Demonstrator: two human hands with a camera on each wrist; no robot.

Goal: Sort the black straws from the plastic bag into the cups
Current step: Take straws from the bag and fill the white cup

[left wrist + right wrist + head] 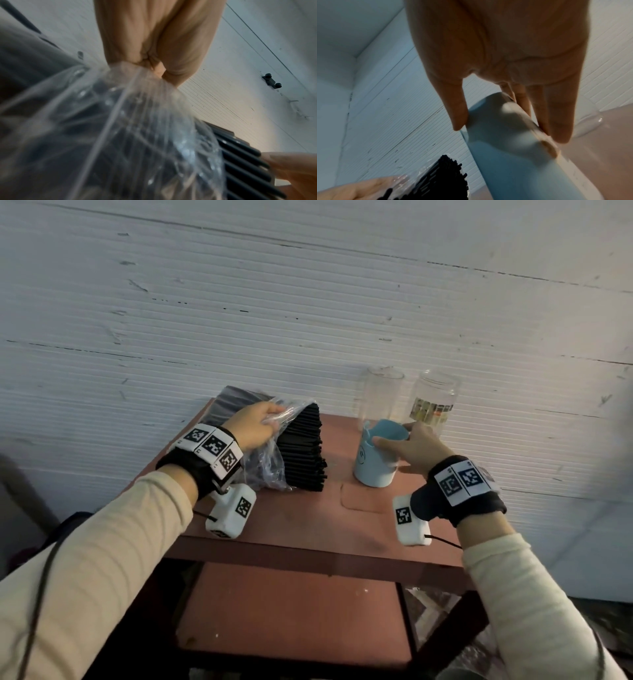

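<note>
From the head view, the left hand (251, 426) pinches the gathered top of the bag (270, 453), which lies on the red surface (308, 518) with the straws (305, 453) spilling out of its open end toward the right hand (416, 448). The right hand grips the blue cup (376, 460) near its rim, thumb on the near side, fingers on the far side; the cup stands on the surface between the hands, tilted a little. Just behind the right hand stand a clear glass (380, 395) and a clear jar (433, 402) with a printed label, both against the white ribbed wall (308, 302). A lower shelf (291, 611) shows under the surface. From the left wrist, the fingers (173, 65) are curled tight on a twist of clear film, and the bag (137, 135) fans out below them, blurring the straws inside; bare straw ends (243, 162) stick out at lower right beside part of the other hand (291, 169). A small dark bracket (271, 81) sits on the wall. From the right wrist, the thumb (458, 115) presses one side of the cup (505, 155) and the fingers (559, 115) the other; the glass base (590, 121) sits just beyond the fingers, and the straws (440, 180) with the left hand (359, 189) lie at lower left.
</note>
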